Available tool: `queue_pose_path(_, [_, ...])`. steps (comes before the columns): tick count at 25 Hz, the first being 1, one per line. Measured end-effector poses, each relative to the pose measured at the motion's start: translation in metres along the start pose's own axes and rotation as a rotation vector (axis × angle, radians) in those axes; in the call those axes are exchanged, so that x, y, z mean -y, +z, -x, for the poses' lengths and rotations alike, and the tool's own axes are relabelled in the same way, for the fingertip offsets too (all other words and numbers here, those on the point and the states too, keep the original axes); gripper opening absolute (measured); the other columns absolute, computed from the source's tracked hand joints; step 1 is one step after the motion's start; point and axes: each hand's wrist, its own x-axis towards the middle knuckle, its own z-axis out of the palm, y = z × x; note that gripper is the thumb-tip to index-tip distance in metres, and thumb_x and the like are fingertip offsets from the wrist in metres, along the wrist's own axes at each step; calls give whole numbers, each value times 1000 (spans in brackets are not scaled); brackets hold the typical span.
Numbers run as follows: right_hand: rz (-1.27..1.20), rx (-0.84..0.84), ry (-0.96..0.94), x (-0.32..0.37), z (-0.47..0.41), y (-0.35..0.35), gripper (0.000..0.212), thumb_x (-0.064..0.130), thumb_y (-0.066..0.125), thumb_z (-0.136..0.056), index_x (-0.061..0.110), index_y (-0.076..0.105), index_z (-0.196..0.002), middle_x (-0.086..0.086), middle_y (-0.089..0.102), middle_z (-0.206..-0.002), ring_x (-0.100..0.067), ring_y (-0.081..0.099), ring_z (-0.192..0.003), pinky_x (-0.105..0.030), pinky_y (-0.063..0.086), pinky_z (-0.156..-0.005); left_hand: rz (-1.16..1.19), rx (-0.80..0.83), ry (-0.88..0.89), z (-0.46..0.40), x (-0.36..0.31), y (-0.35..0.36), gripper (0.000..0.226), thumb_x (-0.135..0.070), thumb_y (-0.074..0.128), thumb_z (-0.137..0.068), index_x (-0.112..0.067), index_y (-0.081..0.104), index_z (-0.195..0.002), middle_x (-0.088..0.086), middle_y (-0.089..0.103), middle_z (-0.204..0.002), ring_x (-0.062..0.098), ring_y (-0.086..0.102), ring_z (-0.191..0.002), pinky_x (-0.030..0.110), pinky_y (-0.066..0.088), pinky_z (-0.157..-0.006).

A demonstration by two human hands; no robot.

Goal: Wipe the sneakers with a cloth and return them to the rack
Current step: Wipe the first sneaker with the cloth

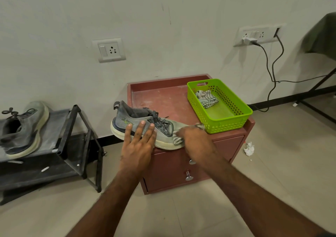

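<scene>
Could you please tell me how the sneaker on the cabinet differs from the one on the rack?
The cabinet sneaker lies under the left hand while the right hand wipes its toe with a cloth; the rack sneaker sits untouched. Both are grey with pale soles.

Left hand [139, 142] steadies sneaker [145, 126]; right hand [195, 140] presses cloth [177, 139].

pale wall [163, 18] with sockets [109, 50], tiled floor [181, 215], reddish cabinet [181, 169], black table frame [316, 89].
</scene>
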Motion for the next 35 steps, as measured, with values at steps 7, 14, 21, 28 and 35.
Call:
queue_pose_path(7, [-705,-318,-57,9,-13,-8,50,-11,48,-77,11,74,-113,-1,74,-112,-11,68,-106,-23,48,-102,6,7,7,-1,7,-6,51,-22,57,-90,-8,57,-140,12,46,-151,31,40,-143,54,15,-120])
queue_pose_path(14, [-421,-246,-427,53,-21,25,53,-7,47,-86,11,61,-134,-9,58,-139,-21,48,-135,-38,36,-116,66,22,-123,11,43,-10,77,-32,73,-86,-3,41,-149,16,37,-157,28,29,-148,46,17,-121])
queue_pose_path(21, [117,83,58,17,-7,-2,33,9,53,-90,23,69,-115,-7,72,-104,-28,68,-99,-36,57,-82,86,20,-135,7,42,-16,61,-42,48,-96,-4,49,-145,14,46,-152,27,38,-145,46,26,-120])
queue_pose_path(28, [-222,-93,-283,52,-5,10,47,1,53,-85,17,66,-127,-8,66,-127,-25,60,-119,-37,47,-103,88,13,-164,10,41,-14,69,-30,78,-83,-6,52,-143,13,49,-150,25,42,-142,46,28,-117])
queue_pose_path(35, [-87,-151,164,-24,4,-21,32,16,51,-91,19,70,-117,-12,71,-113,-29,67,-103,-34,50,-88,98,13,-171,9,39,-12,67,-28,75,-87,-4,49,-144,14,46,-152,26,36,-145,50,29,-117])
